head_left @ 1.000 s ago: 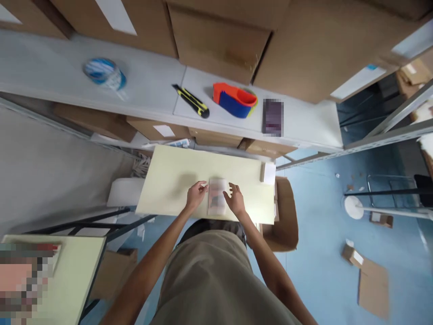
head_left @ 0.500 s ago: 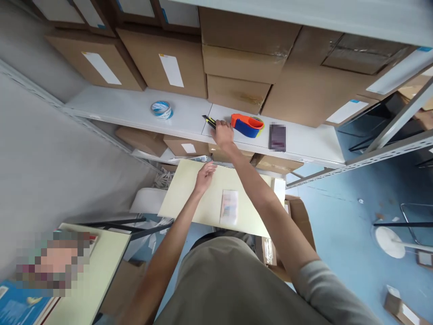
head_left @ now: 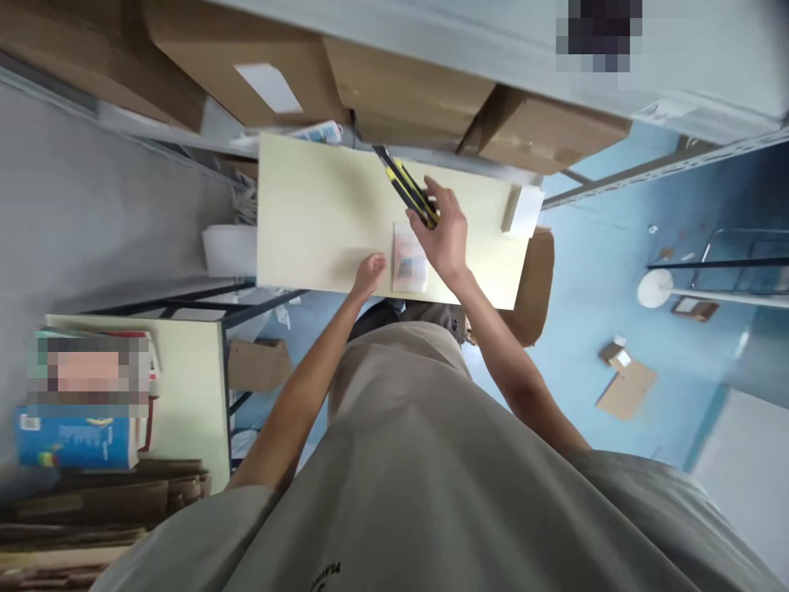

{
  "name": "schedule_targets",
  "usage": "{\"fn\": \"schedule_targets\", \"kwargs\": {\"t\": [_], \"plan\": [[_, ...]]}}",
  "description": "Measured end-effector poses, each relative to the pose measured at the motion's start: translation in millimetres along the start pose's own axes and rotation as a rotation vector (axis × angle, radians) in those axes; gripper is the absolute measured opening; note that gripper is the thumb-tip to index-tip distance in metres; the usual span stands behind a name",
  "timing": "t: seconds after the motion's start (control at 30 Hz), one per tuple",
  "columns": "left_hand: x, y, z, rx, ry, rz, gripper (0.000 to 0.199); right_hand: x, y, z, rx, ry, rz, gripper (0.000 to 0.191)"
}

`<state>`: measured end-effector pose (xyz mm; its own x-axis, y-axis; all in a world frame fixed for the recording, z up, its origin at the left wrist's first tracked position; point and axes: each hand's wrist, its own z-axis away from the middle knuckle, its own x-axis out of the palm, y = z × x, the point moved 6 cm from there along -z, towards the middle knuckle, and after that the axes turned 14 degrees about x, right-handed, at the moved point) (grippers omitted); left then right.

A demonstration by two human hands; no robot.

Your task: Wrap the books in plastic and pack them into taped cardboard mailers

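A black and yellow utility knife [head_left: 407,189] is held in my right hand [head_left: 445,237], above the pale yellow table [head_left: 308,205]. Its dark front end points up and to the left. Below and left of that hand, a small flat packet with a pinkish print [head_left: 409,259] lies on the table. My left hand [head_left: 371,274] hovers by the table's near edge, just left of the packet, with its fingers curled together and nothing visible in them.
Cardboard boxes [head_left: 407,90] fill the shelf beyond the table. A white box [head_left: 523,210] stands at the table's right end, beside an open carton [head_left: 537,288]. Books [head_left: 77,436] lie on a side table [head_left: 188,395] at the left.
The knife has come off the upper shelf in my right hand and is now over the table. My left hand has drawn back towards me and its fingers have curled. The view has tilted down.
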<state>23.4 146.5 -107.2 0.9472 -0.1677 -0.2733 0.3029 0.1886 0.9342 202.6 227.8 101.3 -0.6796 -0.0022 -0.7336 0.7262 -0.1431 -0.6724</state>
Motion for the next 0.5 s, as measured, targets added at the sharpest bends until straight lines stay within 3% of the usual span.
{"fn": "schedule_targets", "kwargs": {"t": [0.1, 0.2, 0.27, 0.37, 0.5], "plan": [[16.0, -10, -1, -0.018, 0.03, -0.073, 0.035, 33, 82, 53, 0.265, -0.076, -0.053, 0.061], [27.4, -8, -3, -0.025, 0.021, -0.107, 0.034, 51, 131, 86, 0.47, -0.103, -0.107, 0.056], [31.9, -3, -4, 0.004, -0.032, -0.122, 0.035, 58, 144, 96, 0.538, -0.124, -0.123, 0.055], [28.3, 2, -7, 0.054, -0.165, -0.194, 0.036, 71, 143, 99, 0.57, -0.187, -0.103, 0.058], [0.0, 20, -26, 0.259, -0.22, -0.44, 0.047, 95, 125, 86, 0.431, -0.259, -0.03, 0.064]]}}
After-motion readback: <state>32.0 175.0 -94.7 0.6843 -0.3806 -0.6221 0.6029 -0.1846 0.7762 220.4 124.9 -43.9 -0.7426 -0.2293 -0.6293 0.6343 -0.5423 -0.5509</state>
